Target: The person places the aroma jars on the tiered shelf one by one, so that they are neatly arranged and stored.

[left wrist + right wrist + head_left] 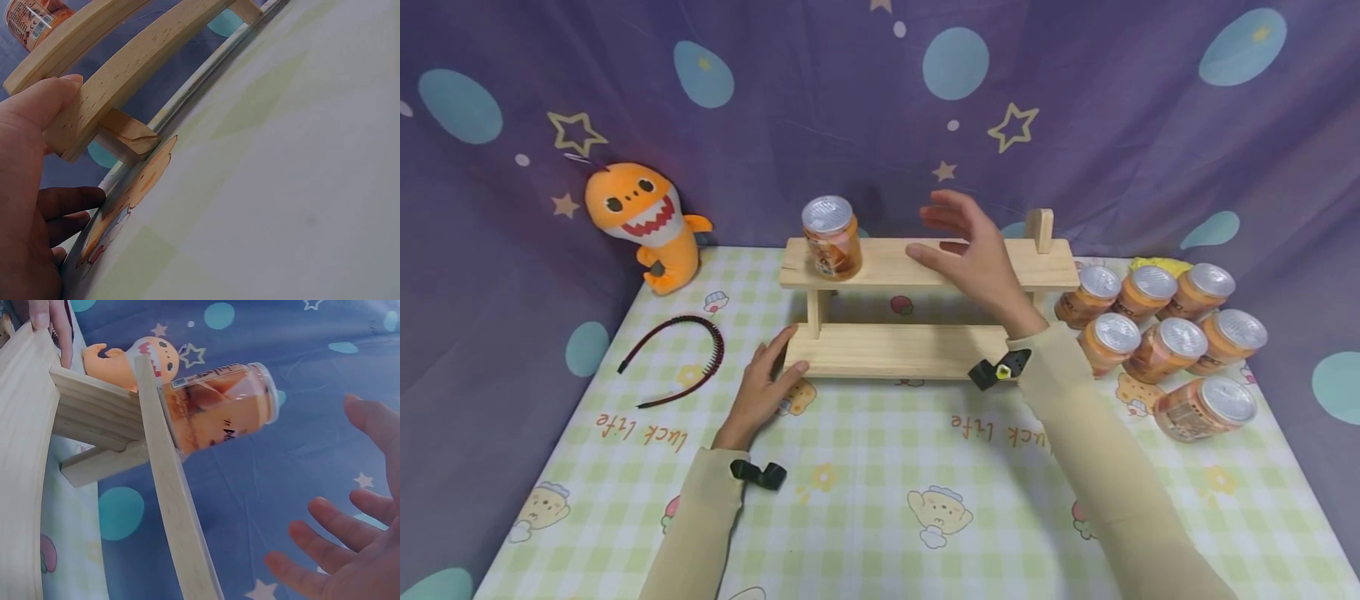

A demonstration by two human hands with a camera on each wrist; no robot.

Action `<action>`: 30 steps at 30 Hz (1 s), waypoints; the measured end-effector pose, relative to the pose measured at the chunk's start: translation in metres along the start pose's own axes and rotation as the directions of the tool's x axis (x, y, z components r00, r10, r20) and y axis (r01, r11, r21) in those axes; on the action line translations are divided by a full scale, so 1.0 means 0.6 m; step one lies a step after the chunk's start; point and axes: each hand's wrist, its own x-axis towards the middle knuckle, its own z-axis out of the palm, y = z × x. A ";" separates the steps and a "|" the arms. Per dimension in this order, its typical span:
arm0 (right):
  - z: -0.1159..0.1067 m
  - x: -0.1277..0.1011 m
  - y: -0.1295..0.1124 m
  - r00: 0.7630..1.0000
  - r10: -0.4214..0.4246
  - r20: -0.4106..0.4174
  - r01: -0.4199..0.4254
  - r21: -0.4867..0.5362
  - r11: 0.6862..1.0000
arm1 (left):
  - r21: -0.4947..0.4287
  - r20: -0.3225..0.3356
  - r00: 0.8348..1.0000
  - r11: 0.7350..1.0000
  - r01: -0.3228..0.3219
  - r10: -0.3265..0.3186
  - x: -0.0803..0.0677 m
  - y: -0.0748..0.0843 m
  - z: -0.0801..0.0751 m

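A two-tier wooden shelf [925, 265] stands at the back of the checked tablecloth. One orange can [831, 237] with a silver lid stands upright on the left end of its top board, also seen in the right wrist view as the can [219, 406]. My right hand [973, 254] hovers open over the middle of the top board, fingers spread, holding nothing. My left hand [765, 382] rests on the cloth, its thumb [53, 94] pressed against the lower board's [131, 75] left front corner.
Several more orange cans [1165, 333] stand and lie in a cluster right of the shelf. An orange shark plush [643, 221] sits at the back left. A dark red headband [681, 358] lies left of the shelf. A purple starred curtain encloses the table.
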 end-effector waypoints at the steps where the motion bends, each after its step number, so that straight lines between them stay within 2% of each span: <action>1: -0.005 -0.004 0.000 1.000 -0.001 -0.006 0.002 0.006 1.000 | 0.001 0.000 1.000 1.000 0.001 -0.001 0.000 0.000 0.000; 16: -0.071 -0.073 -0.023 0.996 0.006 -0.091 0.000 0.063 0.998 | -0.005 -0.001 1.000 1.000 0.003 -0.003 0.000 0.002 0.000; 24: -0.120 -0.116 -0.016 0.987 -0.073 -0.145 0.097 0.166 0.981 | -0.013 -0.002 1.000 1.000 0.003 -0.003 0.000 0.001 0.000; 30: -0.158 -0.148 0.000 0.977 -0.077 -0.199 0.117 0.198 0.973 | -0.013 0.001 1.000 1.000 -0.001 0.001 0.000 -0.001 0.001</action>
